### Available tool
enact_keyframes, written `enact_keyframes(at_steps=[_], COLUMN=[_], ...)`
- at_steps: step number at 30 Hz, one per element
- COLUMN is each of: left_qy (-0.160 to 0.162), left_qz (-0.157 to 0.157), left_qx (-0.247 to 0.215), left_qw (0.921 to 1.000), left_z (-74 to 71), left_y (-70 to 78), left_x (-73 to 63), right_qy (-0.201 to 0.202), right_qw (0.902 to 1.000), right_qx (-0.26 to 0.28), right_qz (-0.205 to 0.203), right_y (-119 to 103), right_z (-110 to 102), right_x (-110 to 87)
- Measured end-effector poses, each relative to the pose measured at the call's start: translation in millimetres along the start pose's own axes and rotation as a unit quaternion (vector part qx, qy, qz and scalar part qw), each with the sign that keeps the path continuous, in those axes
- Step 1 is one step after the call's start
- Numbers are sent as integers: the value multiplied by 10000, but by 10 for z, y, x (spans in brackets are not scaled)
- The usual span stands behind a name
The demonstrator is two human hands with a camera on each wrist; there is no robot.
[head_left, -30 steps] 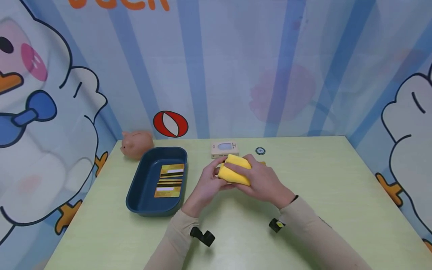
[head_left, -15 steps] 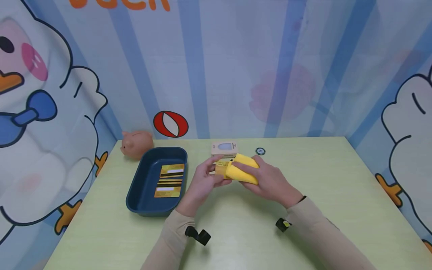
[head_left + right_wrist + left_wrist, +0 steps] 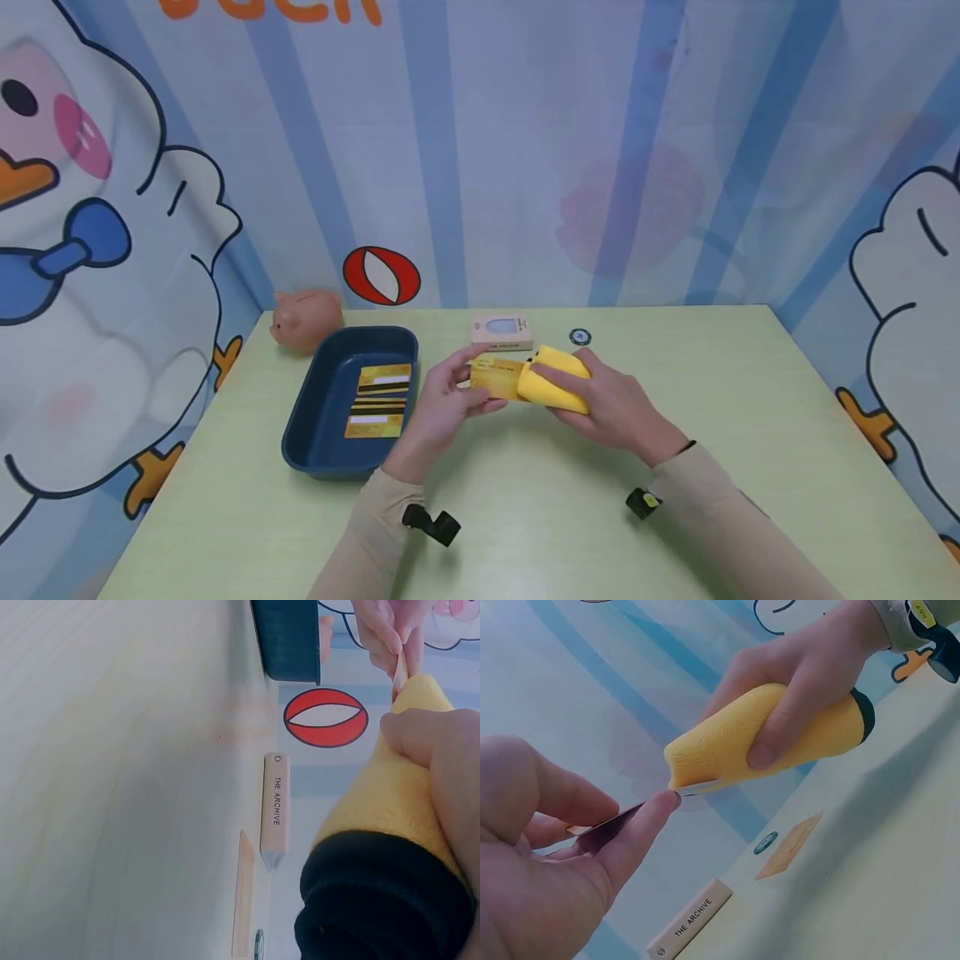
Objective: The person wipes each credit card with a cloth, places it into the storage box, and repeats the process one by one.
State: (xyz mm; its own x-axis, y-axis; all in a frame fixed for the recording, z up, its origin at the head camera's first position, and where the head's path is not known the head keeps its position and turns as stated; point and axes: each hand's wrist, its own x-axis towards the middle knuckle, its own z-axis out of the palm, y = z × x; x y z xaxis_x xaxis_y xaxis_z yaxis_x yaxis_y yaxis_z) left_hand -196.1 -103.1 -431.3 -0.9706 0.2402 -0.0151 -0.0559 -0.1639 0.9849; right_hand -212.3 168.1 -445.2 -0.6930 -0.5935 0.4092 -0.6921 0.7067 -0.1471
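My left hand [image 3: 438, 408] pinches one end of a gold card [image 3: 493, 377] between thumb and fingers, above the table. The card's other end goes into a folded yellow fuzzy cloth [image 3: 555, 385] that my right hand [image 3: 615, 408] grips. In the left wrist view the yellow cloth [image 3: 727, 739] slants over the card [image 3: 615, 829], and a dark edge shows at its far end. Close to the camera in the right wrist view is that dark edge [image 3: 375, 877]. To the left, a dark blue tray [image 3: 307, 417] bears gold cards [image 3: 375, 423] with black stripes.
A pink piggy bank [image 3: 307, 321] stands behind the tray. Along the back of the table are a pale box [image 3: 502, 332] and a round chip [image 3: 580, 337]. An orange card [image 3: 789, 847] lies near the chip, hidden in the head view.
My right hand and the yellow cloth have moved right, away from my left hand, which shifted slightly left. More of the gold card now shows between the hands.
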Motion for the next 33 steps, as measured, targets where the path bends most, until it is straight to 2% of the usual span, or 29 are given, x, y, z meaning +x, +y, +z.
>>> enact_keyframes(at_steps=[7, 11, 15, 23, 28, 33], left_qy=[-3, -15, 110, 505, 632, 760], left_qz=[-141, -203, -194, -94, 86, 255], left_qx=[-44, 142, 433, 686, 979, 1067], left_qw=[9999, 9997, 9988, 9963, 9931, 9911], left_z=[-41, -67, -76, -54, -65, -72], left_y=[-23, -72, -105, -117, -150, -182], left_x=[-8, 5, 2, 15, 21, 28], right_qy=[70, 76, 66, 106, 123, 220], right_qw=[9999, 9996, 9990, 9975, 9970, 9966], right_qx=[82, 195, 342, 612, 672, 731], right_qz=[124, 202, 265, 349, 358, 306], right_y=[37, 50, 53, 40, 25, -3], right_z=[-28, -46, -73, -161, -182, -191], right_x=[-59, -87, -98, -55, -40, -39])
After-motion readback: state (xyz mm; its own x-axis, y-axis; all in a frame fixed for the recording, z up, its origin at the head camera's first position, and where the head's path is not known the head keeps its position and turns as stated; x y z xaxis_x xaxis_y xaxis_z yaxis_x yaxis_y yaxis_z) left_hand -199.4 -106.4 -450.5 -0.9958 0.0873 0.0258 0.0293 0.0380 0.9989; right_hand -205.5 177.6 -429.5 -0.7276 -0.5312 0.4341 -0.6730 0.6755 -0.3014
